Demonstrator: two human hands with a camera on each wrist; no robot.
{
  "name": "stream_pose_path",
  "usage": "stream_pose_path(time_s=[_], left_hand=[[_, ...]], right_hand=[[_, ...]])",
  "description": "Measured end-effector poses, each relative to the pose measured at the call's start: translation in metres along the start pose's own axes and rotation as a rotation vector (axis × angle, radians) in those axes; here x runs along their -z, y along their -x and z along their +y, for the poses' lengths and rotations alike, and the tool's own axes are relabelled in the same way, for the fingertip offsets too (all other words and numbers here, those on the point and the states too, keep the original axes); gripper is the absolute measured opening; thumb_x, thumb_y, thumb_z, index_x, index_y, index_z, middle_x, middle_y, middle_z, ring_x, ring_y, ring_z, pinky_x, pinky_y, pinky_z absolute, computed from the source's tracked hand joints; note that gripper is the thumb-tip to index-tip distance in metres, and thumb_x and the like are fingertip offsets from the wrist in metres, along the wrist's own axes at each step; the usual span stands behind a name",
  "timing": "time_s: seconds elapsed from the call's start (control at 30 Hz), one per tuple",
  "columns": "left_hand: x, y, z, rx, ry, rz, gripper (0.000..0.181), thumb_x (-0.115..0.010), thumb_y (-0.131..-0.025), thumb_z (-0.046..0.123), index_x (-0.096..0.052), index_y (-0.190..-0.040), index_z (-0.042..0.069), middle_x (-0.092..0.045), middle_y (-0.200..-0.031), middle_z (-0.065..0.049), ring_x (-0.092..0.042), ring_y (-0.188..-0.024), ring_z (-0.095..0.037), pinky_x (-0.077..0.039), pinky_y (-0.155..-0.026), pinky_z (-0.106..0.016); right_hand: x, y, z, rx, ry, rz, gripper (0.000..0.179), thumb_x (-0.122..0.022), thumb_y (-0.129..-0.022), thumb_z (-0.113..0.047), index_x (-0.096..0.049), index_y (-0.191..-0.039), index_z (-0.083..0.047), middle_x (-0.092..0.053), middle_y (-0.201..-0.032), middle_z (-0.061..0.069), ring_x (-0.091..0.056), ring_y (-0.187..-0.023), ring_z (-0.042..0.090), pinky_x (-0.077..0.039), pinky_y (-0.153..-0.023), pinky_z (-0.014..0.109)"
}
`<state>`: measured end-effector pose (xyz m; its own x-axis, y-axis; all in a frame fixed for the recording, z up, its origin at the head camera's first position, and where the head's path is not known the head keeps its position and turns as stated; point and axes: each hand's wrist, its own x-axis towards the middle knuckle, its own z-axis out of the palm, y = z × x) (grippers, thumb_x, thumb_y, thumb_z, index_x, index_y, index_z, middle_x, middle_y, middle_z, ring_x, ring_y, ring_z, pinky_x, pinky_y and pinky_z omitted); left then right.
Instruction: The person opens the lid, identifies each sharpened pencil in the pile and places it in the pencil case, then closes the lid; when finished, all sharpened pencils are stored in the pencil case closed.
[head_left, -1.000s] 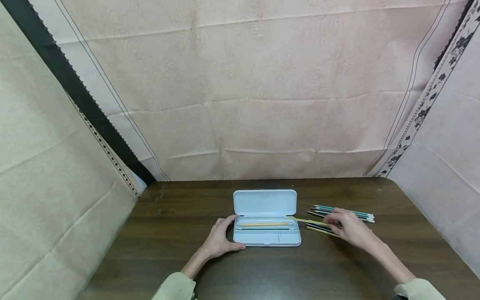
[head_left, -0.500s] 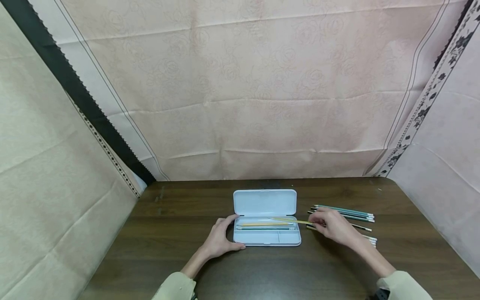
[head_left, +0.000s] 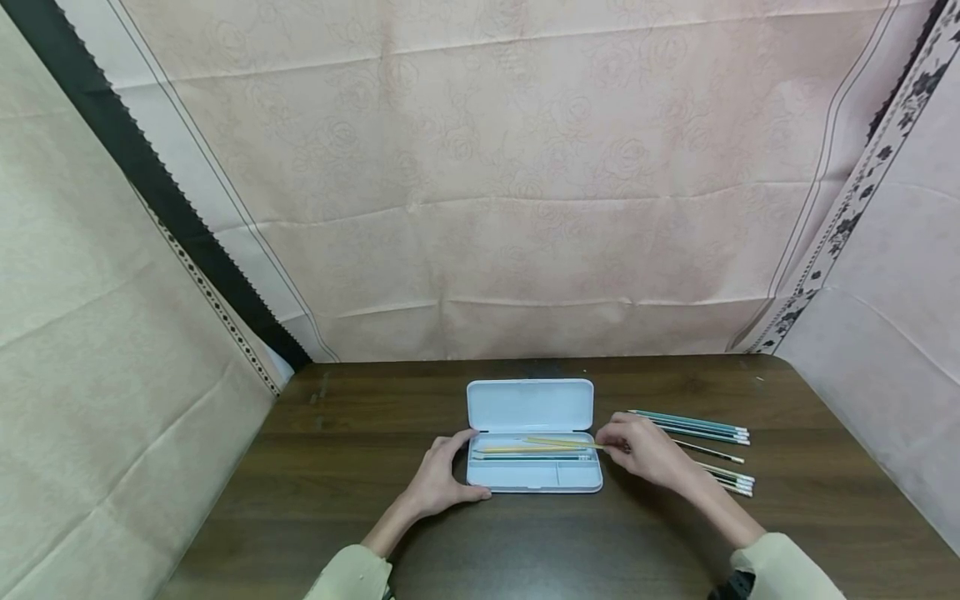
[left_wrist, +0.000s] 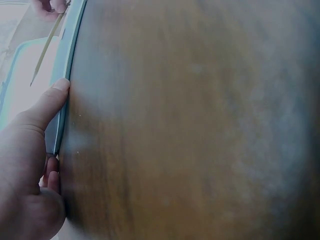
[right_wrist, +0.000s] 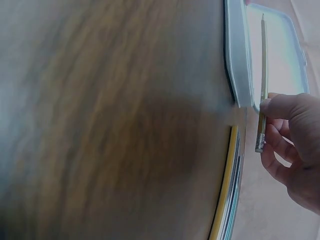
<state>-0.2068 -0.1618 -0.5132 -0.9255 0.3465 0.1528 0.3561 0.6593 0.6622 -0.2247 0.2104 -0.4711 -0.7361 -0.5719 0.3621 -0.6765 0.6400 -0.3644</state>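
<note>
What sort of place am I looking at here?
Probably an improvised tabletop work booth: a dark wood table, pale sheets hung behind it and at both sides, and an open pencil case with pencils lying beside it.

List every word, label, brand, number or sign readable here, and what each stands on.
No text can be read.
Yellow pencil in the right hand: small marks near its end in the right wrist view, too small and blurred to read.
Light-blue pencil case: no lettering seen.
Pencils lying on the table: too small to tell.
</note>
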Motion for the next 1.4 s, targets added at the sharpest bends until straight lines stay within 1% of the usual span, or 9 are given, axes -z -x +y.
stream_pose_path(time_s=[0.07,0.3,0.43,0.53,0.7,0.83,1.27,1.4], left_hand=[[0.0,0.0,0.0,-0.007,0.002,0.003,0.092,-0.09,-0.071,0.045,-0.048,-0.146,0.015,-0.052,-0.133,-0.012,-0.045,-0.118,-0.029,-0.042,-0.093,-0.052],[0.0,0.001,0.001,0.021,0.005,-0.012,0.092,-0.09,-0.071,0.045,-0.047,-0.147,0.017,-0.05,-0.135,-0.01,-0.043,-0.12,-0.028,-0.041,-0.094,-0.051],[0.0,0.001,0.001,0.025,0.01,-0.013,0.092,-0.09,-0.071,0.045,-0.047,-0.148,0.016,-0.05,-0.136,-0.01,-0.043,-0.121,-0.028,-0.041,-0.095,-0.052],[0.0,0.001,0.001,0.02,0.016,-0.009,0.092,-0.09,-0.071,0.045,-0.047,-0.147,0.016,-0.05,-0.136,-0.011,-0.043,-0.12,-0.028,-0.041,-0.095,-0.052],[0.0,0.002,0.0,0.011,0.016,-0.006,0.091,-0.09,-0.072,0.045,-0.047,-0.147,0.016,-0.051,-0.136,-0.011,-0.043,-0.121,-0.029,-0.04,-0.095,-0.053],[-0.001,0.003,0.0,0.015,0.016,-0.009,0.091,-0.089,-0.072,0.045,-0.047,-0.147,0.016,-0.05,-0.138,-0.01,-0.043,-0.122,-0.029,-0.04,-0.095,-0.053],[-0.001,0.0,-0.001,-0.012,0.012,-0.002,0.091,-0.09,-0.071,0.044,-0.048,-0.147,0.015,-0.052,-0.135,-0.011,-0.045,-0.119,-0.029,-0.041,-0.094,-0.053],[0.0,0.0,0.0,-0.002,0.009,-0.005,0.092,-0.091,-0.071,0.044,-0.048,-0.147,0.016,-0.052,-0.136,-0.01,-0.044,-0.12,-0.028,-0.041,-0.095,-0.051]], right_hand=[[-0.002,-0.002,-0.001,0.003,-0.005,-0.004,0.021,-0.079,-0.082,0.003,-0.077,-0.097,-0.012,-0.063,-0.089,-0.006,-0.052,-0.073,0.007,-0.049,-0.063,0.026],[-0.01,-0.009,-0.006,0.006,-0.019,-0.016,0.018,-0.078,-0.083,0.001,-0.077,-0.097,-0.011,-0.063,-0.089,-0.005,-0.052,-0.071,0.005,-0.049,-0.062,0.025],[-0.013,-0.012,-0.008,0.001,-0.027,-0.022,0.017,-0.078,-0.084,0.001,-0.076,-0.096,-0.011,-0.061,-0.088,-0.006,-0.052,-0.071,0.005,-0.048,-0.061,0.025],[-0.014,-0.016,-0.011,0.006,-0.027,-0.032,0.017,-0.078,-0.084,0.0,-0.076,-0.096,-0.012,-0.062,-0.09,-0.005,-0.052,-0.072,0.007,-0.049,-0.063,0.025],[-0.015,-0.022,-0.017,0.015,-0.029,-0.055,0.016,-0.078,-0.084,0.001,-0.077,-0.097,-0.01,-0.064,-0.092,-0.002,-0.055,-0.077,0.009,-0.052,-0.068,0.027],[-0.018,-0.026,-0.019,0.023,-0.027,-0.064,0.016,-0.078,-0.085,0.0,-0.077,-0.098,-0.01,-0.065,-0.092,-0.003,-0.056,-0.079,0.01,-0.053,-0.071,0.029],[-0.026,-0.034,-0.024,0.055,-0.042,-0.068,0.017,-0.078,-0.084,0.002,-0.077,-0.097,-0.01,-0.063,-0.09,-0.004,-0.056,-0.078,0.011,-0.052,-0.071,0.03],[-0.03,-0.037,-0.027,0.056,-0.038,-0.065,0.017,-0.078,-0.083,0.002,-0.078,-0.095,-0.01,-0.063,-0.089,-0.004,-0.055,-0.076,0.009,-0.052,-0.069,0.029]])
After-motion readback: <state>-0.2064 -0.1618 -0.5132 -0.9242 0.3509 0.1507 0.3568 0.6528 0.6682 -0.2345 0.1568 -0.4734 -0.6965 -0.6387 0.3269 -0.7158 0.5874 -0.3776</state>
